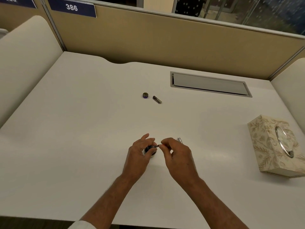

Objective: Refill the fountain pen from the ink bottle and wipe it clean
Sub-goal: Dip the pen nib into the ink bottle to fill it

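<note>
Near the middle of the desk's [82, 129] front edge, the left hand [140, 157] is curled round the bottle [149, 150], holding it steady on the surface; one finger is lifted clear, probably to keep the mouth open to the pen [154, 146]. The pen lies nearly level across the bottle's top, its dark front part toward the left hand; whether the nib is in the ink I cannot tell, as the fingers hide it. The right hand [179, 157] pinches the pen's near end between thumb and forefinger, the other fingers loosely bent; that fine grip suits turning or working a filler, so I judge this to be the filling step, with the wiping not yet begun.

Just behind the right hand a small silver piece [179, 140] shows; it may be the pen's barrel, but whether it rests on the desk or in the hand is not clear.

The lid [145, 95] and the cap [157, 99] lie side by side, apart, toward the middle of the desk, well behind the hands; likely set there so a sleeve cannot sweep them off. A flowered tissue box [267, 146] stands at the right edge, within reach for the wipe. A grey hatch [209, 84] is let into the desk near the back right corner.
</note>
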`<state>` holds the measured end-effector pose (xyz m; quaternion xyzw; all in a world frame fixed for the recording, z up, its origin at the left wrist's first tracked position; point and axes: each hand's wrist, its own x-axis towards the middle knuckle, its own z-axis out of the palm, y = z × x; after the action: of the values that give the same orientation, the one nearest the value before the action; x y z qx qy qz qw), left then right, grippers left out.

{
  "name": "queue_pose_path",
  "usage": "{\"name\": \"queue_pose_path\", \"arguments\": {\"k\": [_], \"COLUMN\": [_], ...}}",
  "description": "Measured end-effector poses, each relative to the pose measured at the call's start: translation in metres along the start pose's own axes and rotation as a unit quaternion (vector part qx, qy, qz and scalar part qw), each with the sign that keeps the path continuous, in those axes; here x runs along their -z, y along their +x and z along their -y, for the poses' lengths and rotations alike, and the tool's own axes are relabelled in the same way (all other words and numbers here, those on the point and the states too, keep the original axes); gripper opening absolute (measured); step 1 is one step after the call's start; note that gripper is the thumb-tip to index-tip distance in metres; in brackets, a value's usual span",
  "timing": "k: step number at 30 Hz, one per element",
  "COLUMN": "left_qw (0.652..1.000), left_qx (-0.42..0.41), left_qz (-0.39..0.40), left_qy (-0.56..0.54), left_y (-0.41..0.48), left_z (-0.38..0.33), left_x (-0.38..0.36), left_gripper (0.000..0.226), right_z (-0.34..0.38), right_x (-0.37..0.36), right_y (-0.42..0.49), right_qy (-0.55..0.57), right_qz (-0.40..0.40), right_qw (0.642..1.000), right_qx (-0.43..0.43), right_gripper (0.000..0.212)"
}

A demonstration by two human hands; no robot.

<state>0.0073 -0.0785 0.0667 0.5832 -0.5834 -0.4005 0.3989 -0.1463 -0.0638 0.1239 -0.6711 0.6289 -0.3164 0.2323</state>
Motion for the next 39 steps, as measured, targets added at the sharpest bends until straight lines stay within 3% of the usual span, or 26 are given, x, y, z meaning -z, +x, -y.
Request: {"name": "queue_pose_path", "arguments": {"k": [9, 15, 21, 26, 32, 37, 39], "left_qw": [1.000, 1.000, 1.000, 1.000, 1.000, 1.000, 1.000], "left_qx": [-0.003, -0.009, -0.015, -0.014, -0.017, -0.014, -0.016], "left_qz": [-0.009, -0.003, -0.002, -0.006, -0.012, -0.008, -0.007], "left_qy": [0.010, 0.003, -0.005, 0.001, 0.002, 0.017, 0.015], "left_y": [-0.0010, -0.0009, -0.0011, -0.0010, -0.0005, 0.0004, 0.0001], "left_z": [0.0001, 0.0001, -0.0018, 0.0001, -0.0005, -0.0004, -0.0009], "left_x": [-0.0004, 0.0000, -0.0001, 0.0005, 0.0004, 0.0004, 0.0004], "left_gripper": [0.025, 0.016, 0.019, 0.014, 0.021, 0.015, 0.014], "right_z": [-0.0004, -0.0011, 0.0014, 0.0014, 0.0025, 0.0023, 0.0011], "right_x": [-0.0009, 0.0015, 0.0003, 0.0040, 0.0015, 0.0030, 0.0018], "right_y": [0.0003, -0.0004, -0.0008, -0.0008, 0.0009, 0.0007, 0.0007], "right_qy": [-0.015, -0.009, -0.037, -0.038, -0.050, -0.042, -0.049], "right_qz": [-0.019, -0.004, -0.027, -0.015, -0.029, -0.011, -0.016], "right_qw": [1.000, 1.000, 0.999, 0.999, 0.998, 0.999, 0.999], "right_qx": [-0.011, 0.002, -0.003, -0.001, 0.001, 0.001, 0.009], "right_gripper": [0.028, 0.006, 0.024, 0.006, 0.025, 0.005, 0.009]}}
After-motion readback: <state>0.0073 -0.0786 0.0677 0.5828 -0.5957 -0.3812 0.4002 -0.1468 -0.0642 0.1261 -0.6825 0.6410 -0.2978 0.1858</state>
